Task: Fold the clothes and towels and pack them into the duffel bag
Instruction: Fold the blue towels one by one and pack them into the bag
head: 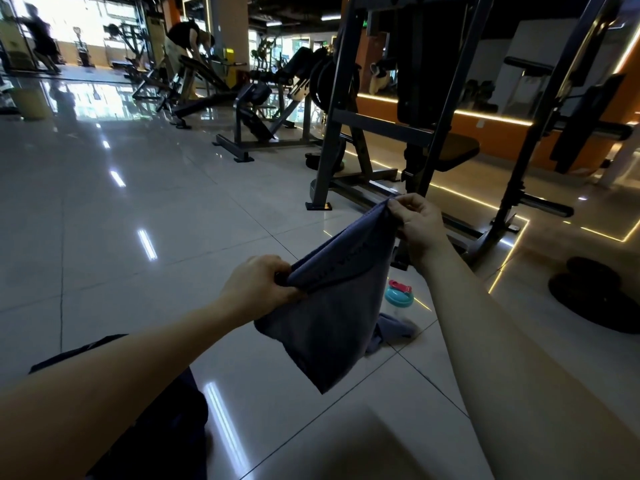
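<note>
The blue-grey towel (332, 323) hangs in the air between both hands. Its top edge slants from the left hand (256, 289), low and near, up to the right hand (417, 225), farther out. Each hand pinches a corner. A dark bag (166, 420), probably the duffel, lies on the floor (138, 271) under the left forearm, so that arm is nearer to it. A second cloth (396, 327) and a teal-lidded bottle (399, 295) sit beyond the towel.
</note>
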`<state>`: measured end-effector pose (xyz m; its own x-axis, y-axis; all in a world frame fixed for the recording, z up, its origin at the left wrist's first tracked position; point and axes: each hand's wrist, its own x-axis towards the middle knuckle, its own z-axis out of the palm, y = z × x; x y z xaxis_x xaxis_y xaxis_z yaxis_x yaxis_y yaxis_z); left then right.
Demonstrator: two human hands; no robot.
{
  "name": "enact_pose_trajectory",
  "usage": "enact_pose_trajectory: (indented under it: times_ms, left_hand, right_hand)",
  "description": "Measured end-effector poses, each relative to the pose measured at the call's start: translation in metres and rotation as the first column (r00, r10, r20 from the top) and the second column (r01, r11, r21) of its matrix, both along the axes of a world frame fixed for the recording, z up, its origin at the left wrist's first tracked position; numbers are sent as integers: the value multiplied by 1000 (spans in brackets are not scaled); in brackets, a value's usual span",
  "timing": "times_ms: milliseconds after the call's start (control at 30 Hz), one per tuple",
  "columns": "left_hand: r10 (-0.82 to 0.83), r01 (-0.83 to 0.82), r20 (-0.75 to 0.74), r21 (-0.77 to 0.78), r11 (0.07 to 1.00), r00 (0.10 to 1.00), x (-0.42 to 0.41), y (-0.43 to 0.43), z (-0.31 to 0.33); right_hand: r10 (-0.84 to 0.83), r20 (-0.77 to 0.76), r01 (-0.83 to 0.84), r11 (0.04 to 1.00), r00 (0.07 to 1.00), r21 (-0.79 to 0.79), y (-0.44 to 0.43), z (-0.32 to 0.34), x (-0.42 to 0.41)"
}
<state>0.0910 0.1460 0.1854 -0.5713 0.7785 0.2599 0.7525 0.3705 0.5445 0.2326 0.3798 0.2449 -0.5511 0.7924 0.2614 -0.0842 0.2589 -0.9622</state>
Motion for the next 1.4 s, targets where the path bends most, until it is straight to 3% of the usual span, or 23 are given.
enact_pose_trajectory:
  times_ms: [267, 433, 667, 900, 1167, 1400]
  left_hand:
    - [-10, 10, -3, 38, 999, 1000, -2, -5, 2]
    - [-41, 37, 73, 58, 998, 997, -6, -7, 9]
    - [-18, 35, -144, 119, 992, 989, -10, -20, 17]
    - [-37, 50, -135, 93, 994, 990, -16, -27, 19]
    - [-43, 60, -277, 54, 997, 960, -18, -26, 17]
    - [-77, 80, -230, 5, 997, 970, -20, -29, 14]
  right_hand:
    - [-86, 12, 86, 987, 996, -133, 8, -27, 9]
    - [-97, -47, 85, 973, 994, -213, 11, -30, 10]
    - [-108, -77, 79, 948, 991, -308, 8, -39, 5]
    - [-173, -54, 148, 939, 983, -310, 11, -46, 6]
    - [-122, -107, 80, 939, 987, -336, 7, -48, 2]
    - [-147, -152, 90, 941, 977, -327, 11, -36, 3]
